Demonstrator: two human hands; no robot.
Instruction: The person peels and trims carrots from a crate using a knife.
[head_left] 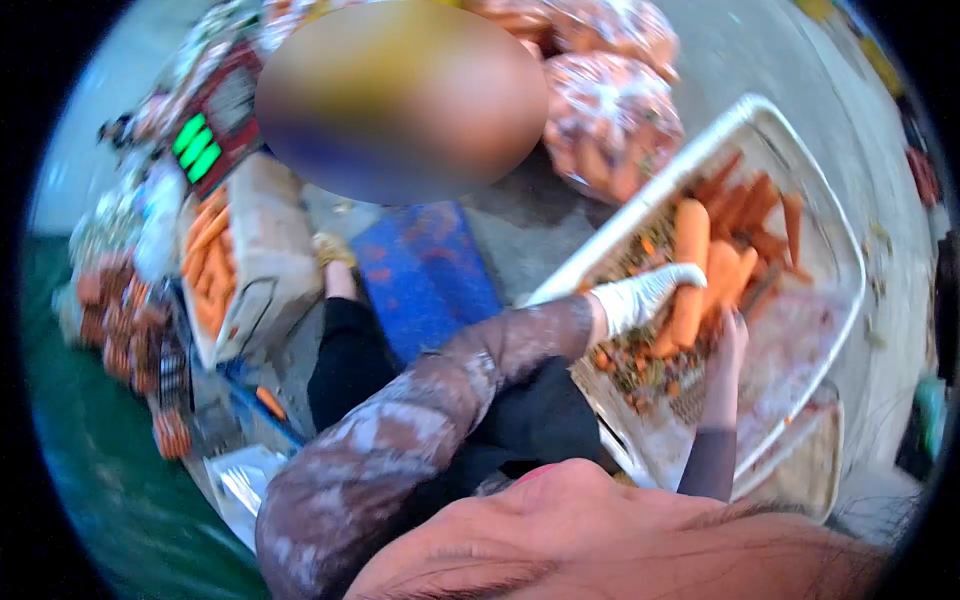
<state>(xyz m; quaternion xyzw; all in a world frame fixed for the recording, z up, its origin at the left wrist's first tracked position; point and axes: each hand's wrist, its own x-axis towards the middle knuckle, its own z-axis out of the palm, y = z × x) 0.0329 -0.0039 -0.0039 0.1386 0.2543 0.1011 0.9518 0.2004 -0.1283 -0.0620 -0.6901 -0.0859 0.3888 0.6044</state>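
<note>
My left hand (650, 298), in a white glove, is closed around a thick orange carrot (691, 245) above a white plastic tub (835, 215). My right hand (731, 345) is bare and sits just right of the left, its fingers curled against another carrot (719, 285) in the pile; part of them is hidden and blurred. More carrots, several of them darker and dirt-coated (750, 205), lie at the tub's far end. Leafy scraps and small carrot bits (640, 375) cover the tub's left side.
Clear bags of carrots (612, 125) stand beyond the tub. To the left are a crate (270, 250) of clean carrots, a blue board (425, 270), a scale with a lit green display (197, 148) and bundled packs (130, 320). A blurred patch covers the top middle.
</note>
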